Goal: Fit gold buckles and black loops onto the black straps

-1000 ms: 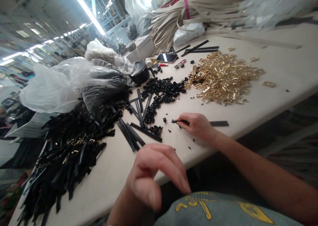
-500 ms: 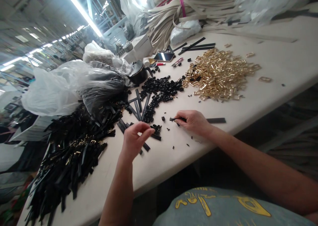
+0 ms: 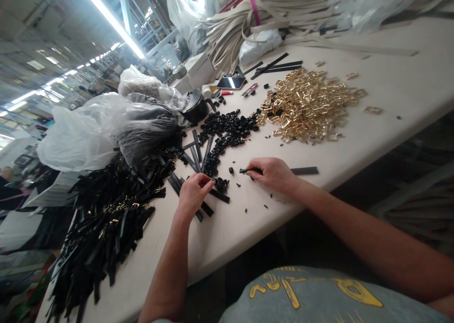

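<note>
My right hand (image 3: pixel 273 174) is closed on a black strap (image 3: pixel 244 170), whose short end sticks out to the left of the fingers. Another length of black strap (image 3: pixel 305 170) shows on the far side of that hand; whether it is the same piece is hidden. My left hand (image 3: pixel 193 193) pinches with thumb and forefinger at the edge of a small heap of black loops (image 3: pixel 222 185). What lies between those fingertips is too small to make out. A single black loop (image 3: pixel 231 170) stands between my hands, with tiny black scraps around it.
Gold rectangular buckles (image 3: pixel 308 105) are piled to the right, beside a larger heap of black loops (image 3: pixel 230 126). Finished-looking black straps (image 3: pixel 109 223) cover the left side. Behind stand plastic bags (image 3: pixel 85 129), a dark pot (image 3: pixel 195 108), a phone (image 3: pixel 231 82) and beige strips (image 3: pixel 227 39).
My left hand has dipped to the small loop heap, and its thumb and forefinger have drawn together. The right hand still holds the strap in nearly the same spot. The view has shifted slightly.
</note>
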Action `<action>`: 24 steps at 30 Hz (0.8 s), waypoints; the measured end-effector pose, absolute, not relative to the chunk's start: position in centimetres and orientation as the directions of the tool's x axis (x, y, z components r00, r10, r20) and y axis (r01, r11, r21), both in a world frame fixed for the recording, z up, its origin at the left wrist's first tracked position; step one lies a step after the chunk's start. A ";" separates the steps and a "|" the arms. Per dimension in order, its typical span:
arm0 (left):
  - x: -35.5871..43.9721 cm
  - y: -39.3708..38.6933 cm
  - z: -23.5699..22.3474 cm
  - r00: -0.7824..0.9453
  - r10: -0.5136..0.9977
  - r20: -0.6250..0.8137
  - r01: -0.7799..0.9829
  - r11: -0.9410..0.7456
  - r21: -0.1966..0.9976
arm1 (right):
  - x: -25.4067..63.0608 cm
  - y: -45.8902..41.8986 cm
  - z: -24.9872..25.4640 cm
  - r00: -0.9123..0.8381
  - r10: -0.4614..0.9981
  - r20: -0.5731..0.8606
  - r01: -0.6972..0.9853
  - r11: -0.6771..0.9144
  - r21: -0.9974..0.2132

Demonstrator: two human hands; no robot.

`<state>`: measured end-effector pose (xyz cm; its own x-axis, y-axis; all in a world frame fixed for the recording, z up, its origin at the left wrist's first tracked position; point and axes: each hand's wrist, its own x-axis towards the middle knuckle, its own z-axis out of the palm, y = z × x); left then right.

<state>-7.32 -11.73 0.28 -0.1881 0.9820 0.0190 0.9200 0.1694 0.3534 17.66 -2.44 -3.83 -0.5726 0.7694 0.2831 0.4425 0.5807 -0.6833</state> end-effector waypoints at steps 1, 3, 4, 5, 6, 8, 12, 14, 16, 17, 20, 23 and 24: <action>-7.3 -11.6 0.2 -0.191 0.982 0.018 0.917 0.172 0.360 | 17.7 -2.4 -3.8 -0.573 0.769 0.283 0.442 0.581 -0.683; -7.5 -11.3 -0.1 -0.192 0.981 -0.006 0.914 0.181 0.363 | 17.7 -2.4 -3.8 -0.574 0.771 0.277 0.443 0.577 -0.686; -7.5 -11.1 -0.2 -0.188 0.982 -0.019 0.913 0.182 0.365 | 17.7 -2.4 -3.8 -0.574 0.771 0.274 0.445 0.575 -0.687; -7.6 -11.0 -0.3 -0.181 0.983 -0.028 0.912 0.179 0.370 | 17.7 -2.4 -3.8 -0.575 0.772 0.271 0.446 0.574 -0.687; -7.6 -11.0 -0.4 -0.173 0.985 -0.029 0.909 0.171 0.381 | 17.7 -2.4 -3.9 -0.577 0.771 0.270 0.446 0.574 -0.687; -7.4 -10.9 -0.4 -0.173 0.985 0.000 0.888 0.156 0.433 | 17.7 -2.4 -4.0 -0.577 0.769 0.275 0.442 0.578 -0.686; -5.8 -10.6 -0.3 -0.329 0.944 -0.002 0.584 0.206 0.786 | 17.5 -2.6 -4.3 -0.558 0.751 0.353 0.416 0.622 -0.663; -4.4 -10.4 -0.5 -0.383 0.917 -0.114 0.254 0.223 0.941 | 17.5 -2.8 -4.4 -0.541 0.727 0.422 0.406 0.666 -0.626; -2.8 -10.1 -1.0 -0.369 0.904 -0.215 -0.027 0.221 0.975 | 17.4 -3.1 -4.4 -0.524 0.701 0.483 0.403 0.704 -0.584; -2.1 -10.0 -1.2 -0.355 0.902 -0.246 -0.118 0.218 0.969 | 17.4 -3.2 -4.4 -0.515 0.692 0.505 0.404 0.716 -0.569; -0.3 -9.8 -1.8 -0.318 0.906 -0.279 -0.239 0.208 0.948 | 17.4 -3.4 -4.4 -0.492 0.684 0.539 0.404 0.727 -0.555; 0.6 -9.7 -2.0 -0.299 0.909 -0.291 -0.247 0.221 0.944 | 17.3 -3.5 -4.3 -0.488 0.683 0.544 0.407 0.729 -0.551; 0.7 -9.7 -2.0 -0.296 0.908 -0.296 -0.248 0.226 0.942 | 17.3 -3.5 -4.3 -0.493 0.678 0.545 0.409 0.733 -0.543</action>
